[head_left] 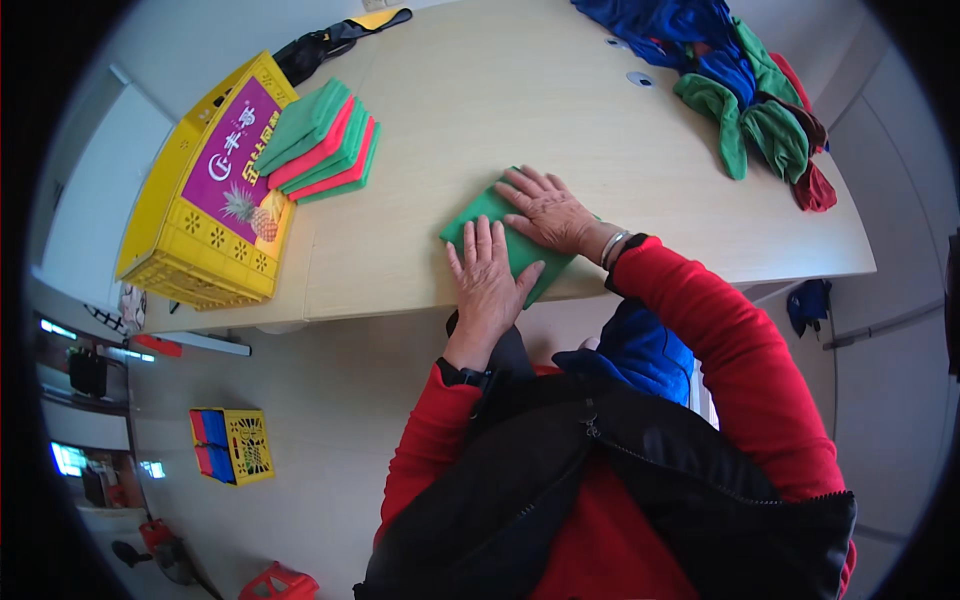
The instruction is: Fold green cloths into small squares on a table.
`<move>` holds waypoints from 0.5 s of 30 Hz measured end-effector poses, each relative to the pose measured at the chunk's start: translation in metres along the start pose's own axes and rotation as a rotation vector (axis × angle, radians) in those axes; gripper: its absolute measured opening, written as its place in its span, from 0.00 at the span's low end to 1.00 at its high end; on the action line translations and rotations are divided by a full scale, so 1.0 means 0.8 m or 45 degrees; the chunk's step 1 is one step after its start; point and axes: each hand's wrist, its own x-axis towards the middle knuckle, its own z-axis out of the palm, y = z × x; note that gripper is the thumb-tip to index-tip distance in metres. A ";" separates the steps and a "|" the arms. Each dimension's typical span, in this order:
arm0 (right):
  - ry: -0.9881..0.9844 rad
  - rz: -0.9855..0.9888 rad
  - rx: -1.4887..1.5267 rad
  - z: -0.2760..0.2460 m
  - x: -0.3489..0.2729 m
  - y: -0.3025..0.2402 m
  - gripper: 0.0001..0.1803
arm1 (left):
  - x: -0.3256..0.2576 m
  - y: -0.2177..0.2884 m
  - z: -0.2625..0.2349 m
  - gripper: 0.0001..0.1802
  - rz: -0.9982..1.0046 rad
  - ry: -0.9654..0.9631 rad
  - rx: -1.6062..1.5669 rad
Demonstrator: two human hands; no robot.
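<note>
While both hands lie flat with fingers stretched out and slightly spread, they press on a folded green cloth (500,235) near the front edge of the table (460,130). Neither hand grips anything; the palms simply rest on the fabric. The left hand (488,285) covers the cloth's near corner, its fingertips pointing away from the person, and its heel seems to reach just past the table's edge, though the angle makes that hard to judge. The right hand (548,212) lies across the cloth's far side, fingers pointing left, with a bracelet (612,246) at the wrist. Both hands touch each other or nearly so over the cloth. Red sleeves (720,330) run back to a black vest over a red top, and a blue cloth (640,350) sits at the person's lap, below the table edge.

Farther left on the table, well apart from the hands, stands a stack (325,145) of folded green and red cloths, one on another and slightly fanned. Just beside it, at the table's left end, rests a yellow crate (170,210) with a purple card lying on top. At the far right of the table lies a loose heap (750,90) of blue, green and red cloths. On the floor to the lower left stands a second yellow crate (245,445) holding blue and red items.
</note>
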 end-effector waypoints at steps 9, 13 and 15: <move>-0.008 0.289 0.106 0.005 -0.010 -0.023 0.35 | -0.118 -0.074 -0.039 0.21 -0.364 0.130 -0.895; 0.076 0.156 0.117 0.012 0.005 -0.056 0.35 | -0.147 -0.128 -0.010 0.23 -0.694 -0.083 -1.520; 0.030 0.141 0.126 0.014 -0.009 -0.069 0.35 | -0.155 -0.116 -0.009 0.25 -0.762 -0.181 -1.822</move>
